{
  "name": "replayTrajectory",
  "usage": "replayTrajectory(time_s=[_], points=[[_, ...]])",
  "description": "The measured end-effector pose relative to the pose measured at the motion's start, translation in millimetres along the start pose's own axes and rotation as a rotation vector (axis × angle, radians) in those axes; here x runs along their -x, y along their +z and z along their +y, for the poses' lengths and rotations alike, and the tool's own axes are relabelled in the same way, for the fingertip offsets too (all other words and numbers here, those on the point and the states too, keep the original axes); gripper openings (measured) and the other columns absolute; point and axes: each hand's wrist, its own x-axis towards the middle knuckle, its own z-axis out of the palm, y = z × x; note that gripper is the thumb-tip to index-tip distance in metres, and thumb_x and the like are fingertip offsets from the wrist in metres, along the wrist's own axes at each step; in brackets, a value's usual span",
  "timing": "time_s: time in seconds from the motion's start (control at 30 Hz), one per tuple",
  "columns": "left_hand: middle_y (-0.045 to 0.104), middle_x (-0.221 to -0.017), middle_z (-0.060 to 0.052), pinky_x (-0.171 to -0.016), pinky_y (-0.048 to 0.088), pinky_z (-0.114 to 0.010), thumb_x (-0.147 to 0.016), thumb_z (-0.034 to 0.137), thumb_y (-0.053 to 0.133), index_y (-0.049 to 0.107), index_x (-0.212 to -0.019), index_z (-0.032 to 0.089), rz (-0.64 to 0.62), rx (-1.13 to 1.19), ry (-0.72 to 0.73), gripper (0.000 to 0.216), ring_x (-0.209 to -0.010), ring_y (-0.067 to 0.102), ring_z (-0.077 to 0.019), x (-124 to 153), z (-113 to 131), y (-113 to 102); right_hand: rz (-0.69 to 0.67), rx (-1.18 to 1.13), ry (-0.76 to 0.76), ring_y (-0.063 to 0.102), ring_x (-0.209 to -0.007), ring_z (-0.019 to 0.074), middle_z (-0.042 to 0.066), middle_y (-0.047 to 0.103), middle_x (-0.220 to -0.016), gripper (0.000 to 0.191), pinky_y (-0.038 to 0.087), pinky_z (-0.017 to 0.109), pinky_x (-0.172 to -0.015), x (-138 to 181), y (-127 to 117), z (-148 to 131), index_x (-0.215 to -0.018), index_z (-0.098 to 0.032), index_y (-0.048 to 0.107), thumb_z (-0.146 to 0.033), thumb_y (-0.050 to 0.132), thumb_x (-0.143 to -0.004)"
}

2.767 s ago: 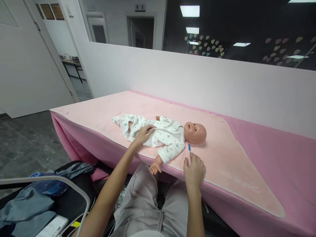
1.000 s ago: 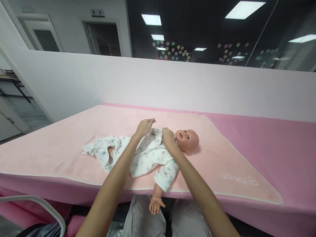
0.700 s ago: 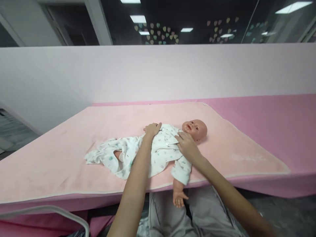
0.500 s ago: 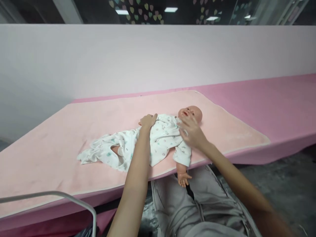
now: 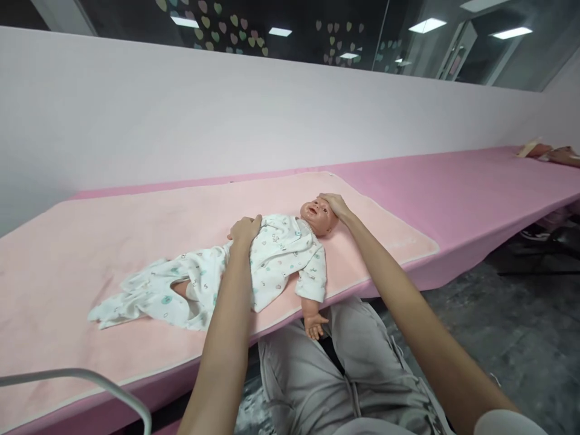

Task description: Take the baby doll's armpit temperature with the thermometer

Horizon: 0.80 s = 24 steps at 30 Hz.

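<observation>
Clothed doll (image 5: 283,248) face-up on peach mat (image 5: 181,217), nr surface (image 5: 408,187) edge. R hand (image 5: 334,205) cupped over crown, prob. steadying head; L hand (image 5: 244,229) at its side, prob. bracing torso. Either grip clamped or resting: can't tell.

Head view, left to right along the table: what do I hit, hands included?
Limp leg end of the doll's clothing → left hand → doll's head → right hand → brownish item, unclear what.

The right hand (image 5: 334,206) covers part of the doll's head (image 5: 316,218); the left forearm (image 5: 230,338) hides some clothing (image 5: 281,251). The right edge cuts a far object (image 5: 562,156).
</observation>
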Motion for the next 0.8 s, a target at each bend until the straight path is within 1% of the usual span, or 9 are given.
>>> replayTrajectory(time_s=[0.07,0.13,0.2,0.27,0.37,0.47,0.6,0.7,0.8], points=[[0.062,-0.105,-0.020,-0.079,0.036,-0.054,-0.076,0.054,0.035,0.066,-0.098,0.018,-0.004,-0.011,-0.015,0.052,-0.101,0.053,-0.0411,0.9,0.0,-0.7,-0.136,-0.112,0.095,0.060,-0.070,0.0154,0.004,0.067,-0.071,0.029,0.048,0.027,-0.072,-0.2,0.1,-0.6,-0.070,-0.012,0.061,-0.040,0.054,-0.074],[0.063,-0.106,-0.019,-0.080,0.037,-0.051,-0.077,0.054,0.034,0.066,-0.101,0.018,-0.004,-0.034,-0.031,0.053,-0.101,0.054,-0.0392,1.7,-0.8,-1.4,-0.295,-0.318,0.281,0.062,-0.075,0.0192,0.007,0.068,-0.075,0.035,0.048,0.032,-0.077,1.8,-3.3,-0.1,-0.075,-0.013,0.062,-0.047,0.053,-0.075],[0.063,-0.107,-0.017,-0.081,0.038,-0.048,-0.078,0.054,0.032,0.065,-0.103,0.019,0.000,-0.059,-0.035,0.054,-0.102,0.054,-0.0370,2.3,-2.7,-1.7,-0.438,-0.559,0.461,0.063,-0.083,0.0236,0.010,0.069,-0.083,0.044,0.048,0.038,-0.082,5.5,-7.8,5.7,-0.083,-0.013,0.063,-0.054,0.047,-0.077],[0.064,-0.107,-0.015,-0.082,0.040,-0.044,-0.079,0.055,0.029,0.065,-0.103,0.019,0.000,-0.077,-0.019,0.056,-0.103,0.054,-0.0347,2.5,-5.3,-1.2,-0.512,-0.746,0.504,0.062,-0.092,0.0252,0.009,0.068,-0.095,0.046,0.047,0.041,-0.086,8.8,-11.5,17.4,-0.094,-0.015,0.062,-0.055,0.043,-0.079],[0.064,-0.110,-0.013,-0.083,0.041,-0.038,-0.080,0.056,0.028,0.065,-0.105,0.019,0.005,-0.100,0.007,0.058,-0.103,0.056,-0.0321,1.5,-9.0,0.3,-0.549,-0.878,0.499,0.060,-0.099,0.0245,0.007,0.066,-0.105,0.044,0.047,0.040,-0.089,8.7,-12.6,37.7,-0.102,-0.018,0.061,-0.050,0.045,-0.078],[0.063,-0.111,-0.011,-0.084,0.042,-0.035,-0.079,0.056,0.029,0.065,-0.106,0.019,0.023,-0.122,0.004,0.058,-0.104,0.056,-0.0304,-0.4,-10.2,1.2,-0.559,-0.937,0.515,0.060,-0.099,0.0253,0.007,0.066,-0.104,0.046,0.048,0.040,-0.088,4.2,-8.0,50.8,-0.102,-0.018,0.062,-0.052,0.044,-0.077],[0.064,-0.111,-0.010,-0.084,0.042,-0.031,-0.079,0.056,0.030,0.066,-0.105,0.018,0.022,-0.137,-0.006,0.058,-0.104,0.057,-0.0286,-2.1,-10.0,0.7,-0.461,-1.004,0.460,0.062,-0.095,0.0253,0.008,0.068,-0.097,0.044,0.050,0.041,-0.084,1.0,-0.8,57.0,-0.097,-0.015,0.063,-0.048,0.042,-0.077],[0.064,-0.111,-0.010,-0.082,0.043,-0.027,-0.079,0.055,0.031,0.066,-0.104,0.017,0.030,-0.128,-0.008,0.057,-0.104,0.057,-0.0274,-1.7,-9.6,0.5,-0.428,-1.007,0.429,0.063,-0.091,0.0251,0.009,0.068,-0.093,0.041,0.052,0.041,-0.081,1.1,0.8,58.2,-0.094,-0.012,0.063,-0.043,0.042,-0.077],[0.064,-0.111,-0.009,-0.081,0.043,-0.027,-0.079,0.055,0.032,0.066,-0.103,0.016,0.048,-0.117,-0.018,0.057,-0.103,0.057,-0.0271,0.0,-8.2,0.5,-0.394,-1.007,0.419,0.063,-0.088,0.0242,0.009,0.069,-0.089,0.039,0.052,0.040,-0.080,1.3,0.6,58.6,-0.091,-0.011,0.063,-0.040,0.042,-0.076]])
